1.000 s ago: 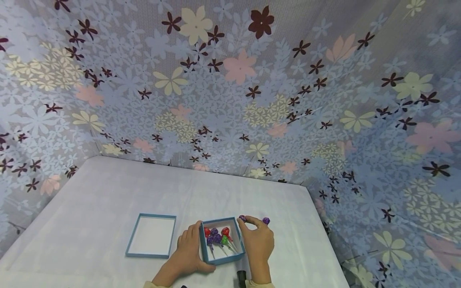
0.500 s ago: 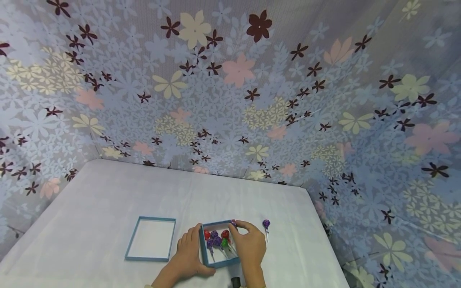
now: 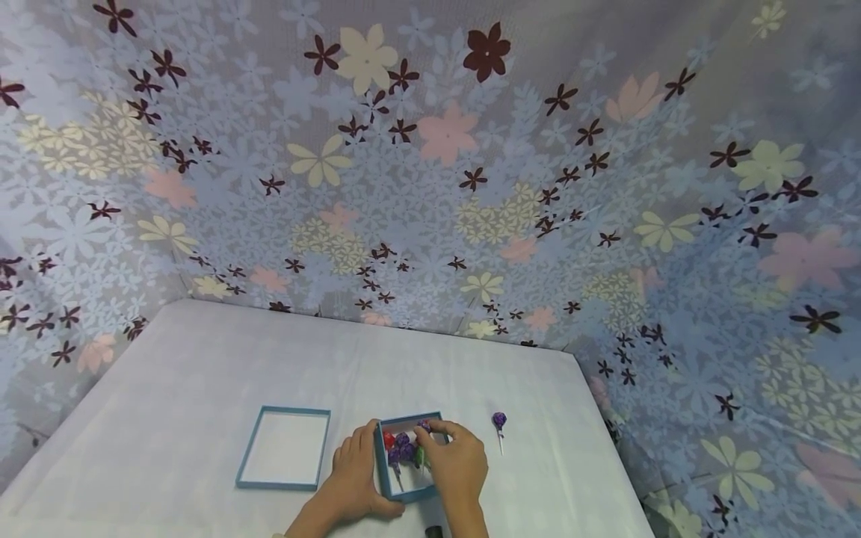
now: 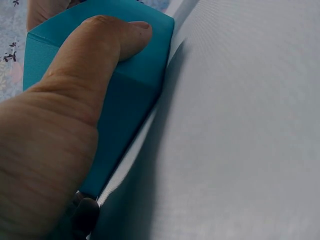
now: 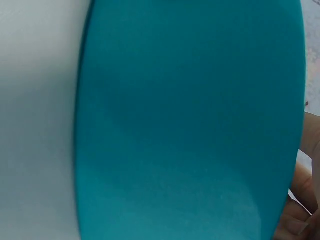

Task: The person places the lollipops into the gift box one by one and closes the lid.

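Observation:
A blue box (image 3: pixel 412 494) with a white inside holds several wrapped lollipops: red (image 3: pixel 389 440), purple (image 3: pixel 406 451) and green (image 3: pixel 420 457). My left hand (image 3: pixel 350 478) grips the box's left side, its thumb across the near corner; the left wrist view shows that thumb flat on the blue wall (image 4: pixel 130 90). Over the box's right part, my right hand (image 3: pixel 460 465) pinches a purple lollipop (image 3: pixel 424 425) between thumb and forefinger, and its stick is hidden. The box's outer wall (image 5: pixel 190 120) fills most of the right wrist view, with fingers (image 5: pixel 303 186) at the right edge.
To the left, a shallow blue-edged box lid (image 3: pixel 282 448) lies with its white inside up. One purple lollipop (image 3: pixel 499 421) lies right of the box on the white tablecloth (image 3: pixel 377 359). A black object (image 3: pixel 434 532) shows at the bottom edge. Flowered fabric (image 3: pixel 430 194) hangs behind.
My right hand has carried the purple lollipop leftward, from beyond the box's right edge to over its inside. My left hand keeps its grip on the box.

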`<state>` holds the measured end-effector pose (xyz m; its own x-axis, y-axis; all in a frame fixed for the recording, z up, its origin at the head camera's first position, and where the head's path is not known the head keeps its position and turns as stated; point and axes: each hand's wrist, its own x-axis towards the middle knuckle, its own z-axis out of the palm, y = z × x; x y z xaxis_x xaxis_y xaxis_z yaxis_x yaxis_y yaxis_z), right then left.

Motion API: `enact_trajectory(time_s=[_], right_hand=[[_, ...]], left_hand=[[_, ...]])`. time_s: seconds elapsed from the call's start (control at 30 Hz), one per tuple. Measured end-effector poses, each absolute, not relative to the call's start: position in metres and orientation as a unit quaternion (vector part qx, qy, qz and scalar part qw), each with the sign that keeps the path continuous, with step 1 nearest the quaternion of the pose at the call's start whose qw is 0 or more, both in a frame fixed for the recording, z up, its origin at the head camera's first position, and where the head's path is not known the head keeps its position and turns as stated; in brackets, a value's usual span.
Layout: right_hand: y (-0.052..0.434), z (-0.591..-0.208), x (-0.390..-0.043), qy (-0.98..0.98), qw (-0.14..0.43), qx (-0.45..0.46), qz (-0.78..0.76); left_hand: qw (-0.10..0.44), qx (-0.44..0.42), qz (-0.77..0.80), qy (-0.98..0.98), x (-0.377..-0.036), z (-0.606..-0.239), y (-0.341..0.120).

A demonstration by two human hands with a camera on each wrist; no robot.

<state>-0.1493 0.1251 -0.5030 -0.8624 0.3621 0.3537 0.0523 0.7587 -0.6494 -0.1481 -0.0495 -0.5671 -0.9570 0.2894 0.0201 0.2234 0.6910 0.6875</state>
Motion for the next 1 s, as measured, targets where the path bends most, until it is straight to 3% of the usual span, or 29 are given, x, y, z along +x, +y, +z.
enact_trajectory(time_s=[0.7, 1.0], right_hand=[[0.121, -0.516, -0.151, -0.933, 0.175, -0.116, 0.292], [0.121, -0.522, -0.153, -0.937, 0.186, -0.107, 0.276]], left_hand=[[0.025, 0.147, 0.357, 0.922, -0.148, -0.570, -0.050], [0.034, 0.143, 0.365, 0.919, -0.148, -0.569, -0.049]])
